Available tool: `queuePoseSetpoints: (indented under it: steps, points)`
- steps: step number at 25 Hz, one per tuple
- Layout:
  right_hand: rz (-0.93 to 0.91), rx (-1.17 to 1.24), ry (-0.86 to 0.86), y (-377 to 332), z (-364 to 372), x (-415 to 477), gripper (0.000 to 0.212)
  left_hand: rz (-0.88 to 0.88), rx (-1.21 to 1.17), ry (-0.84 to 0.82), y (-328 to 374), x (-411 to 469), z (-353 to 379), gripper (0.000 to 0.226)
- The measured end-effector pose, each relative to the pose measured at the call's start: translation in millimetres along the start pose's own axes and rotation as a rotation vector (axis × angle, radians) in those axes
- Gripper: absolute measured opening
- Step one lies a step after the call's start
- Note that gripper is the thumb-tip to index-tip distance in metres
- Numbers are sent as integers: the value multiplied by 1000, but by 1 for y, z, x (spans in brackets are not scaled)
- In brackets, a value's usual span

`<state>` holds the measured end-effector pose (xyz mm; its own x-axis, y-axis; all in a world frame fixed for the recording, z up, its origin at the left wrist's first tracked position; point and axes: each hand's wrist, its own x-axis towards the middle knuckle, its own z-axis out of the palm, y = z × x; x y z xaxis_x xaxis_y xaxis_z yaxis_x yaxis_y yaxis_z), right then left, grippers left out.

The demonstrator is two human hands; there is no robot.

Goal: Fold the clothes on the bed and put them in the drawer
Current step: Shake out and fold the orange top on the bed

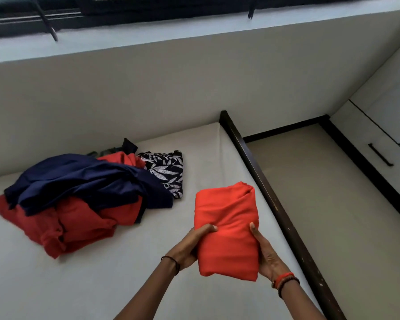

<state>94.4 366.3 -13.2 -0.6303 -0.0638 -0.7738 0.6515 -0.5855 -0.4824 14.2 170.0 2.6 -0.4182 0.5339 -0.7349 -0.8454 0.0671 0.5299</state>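
Observation:
A folded orange garment [226, 225] is held up over the right part of the bed [102, 285]. My left hand [189, 245] grips its left side and my right hand [266, 252] grips its right side. On the bed to the left lies a loose pile: a navy garment [83, 181] on top of a red one [74, 225]. A black garment with a white leaf print [166, 169] lies behind the pile, near the wall. A white drawer front with a black handle [380, 154] shows at the far right.
The bed's dark wooden side rail [273, 199] runs diagonally between the mattress and the beige floor [333, 204]. A grey wall [148, 88] with a window ledge stands behind the bed. White cabinet fronts [393, 107] line the right side.

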Motion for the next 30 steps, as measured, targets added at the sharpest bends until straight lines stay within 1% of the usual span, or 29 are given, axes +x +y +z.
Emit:
queuePoseSetpoints:
  steps: [4, 6, 8, 9, 11, 13, 14, 15, 16, 17, 18, 19, 22, 25, 27, 28, 29, 30]
  points:
    - [-82, -8, -36, -44, -8, 31, 93, -2, -27, 33, 34, 38, 1, 52]
    - [-102, -28, -74, -72, -13, 52, 80, -9, -37, 61, 52, 64, 1, 53]
    - [-137, -77, -94, -104, -18, 77, 65, 26, -19, 75, 74, 91, 3, 57]
    - [-155, -108, -99, -121, -20, 89, 65, 59, 10, 97, 86, 105, 4, 60]
    - [-185, -209, -43, -151, -25, 119, 77, 120, 117, 183, 104, 135, 8, 63]
    - [-228, -422, 85, -164, -28, 146, 79, 191, 216, 306, 106, 160, 6, 60]
    - [-265, -583, 154, -163, -31, 158, 77, 211, 273, 343, 102, 170, 3, 63]
    - [-313, -762, 217, -159, -32, 168, 77, 225, 366, 359, 93, 180, -1, 69]
    - [-339, -938, 280, -152, -34, 176, 78, 214, 508, 347, 83, 187, -3, 74]
    - [-331, -1076, 329, -145, -33, 181, 78, 188, 656, 326, 74, 190, -4, 76]
    - [-300, -1151, 356, -139, -33, 184, 78, 158, 782, 319, 68, 191, -4, 74]
    - [-272, -1191, 365, -133, -34, 186, 77, 141, 851, 311, 65, 193, -5, 73]
    - [-208, -1234, 381, -127, -33, 187, 75, 136, 940, 280, 70, 192, -11, 70]
    - [-150, -1316, 500, -128, -18, 177, 69, 172, 1006, 350, 80, 175, -27, 54]
    - [-210, -1433, 605, -126, 5, 170, 62, 242, 1061, 442, 91, 151, -44, 39]
    - [-272, -1494, 644, -125, 19, 169, 59, 304, 1115, 508, 97, 137, -55, 33]
    - [-346, -1548, 656, -124, 35, 169, 55, 372, 1189, 586, 104, 121, -69, 29]
    - [-421, -1577, 630, -122, 51, 173, 49, 444, 1292, 674, 111, 104, -85, 25]
